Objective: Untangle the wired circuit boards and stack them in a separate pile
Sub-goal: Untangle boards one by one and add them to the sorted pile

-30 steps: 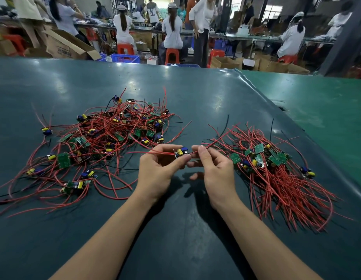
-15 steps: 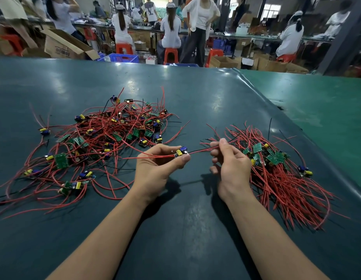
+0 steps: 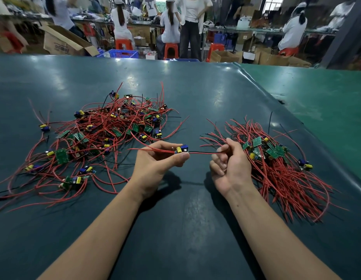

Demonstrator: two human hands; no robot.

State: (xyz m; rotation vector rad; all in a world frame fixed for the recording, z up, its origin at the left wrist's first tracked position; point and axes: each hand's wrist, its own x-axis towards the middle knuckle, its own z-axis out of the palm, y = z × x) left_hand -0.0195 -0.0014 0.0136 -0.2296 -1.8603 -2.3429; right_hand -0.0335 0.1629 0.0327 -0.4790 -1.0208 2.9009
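A tangled heap of small circuit boards with red wires (image 3: 106, 138) lies on the left of the dark green table (image 3: 195, 93). A neater pile of boards with aligned red wires (image 3: 276, 158) lies on the right. My left hand (image 3: 155, 164) pinches one small board with a yellow and a blue part (image 3: 181, 149) between thumb and fingers, above the table's middle. Its red and black wires (image 3: 203, 152) run rightwards into my right hand (image 3: 230, 164), which grips them with curled fingers beside the right pile.
The dark mat ends at a raised fold (image 3: 296, 118) on the right, with a lighter green surface (image 3: 327, 93) beyond. Past the far edge stand a cardboard box (image 3: 62, 41), a blue crate (image 3: 123, 53), orange stools and several people at benches.
My right hand has slid rightwards along the wires, away from the board, drawing them out straight. My left hand keeps its hold on the board.
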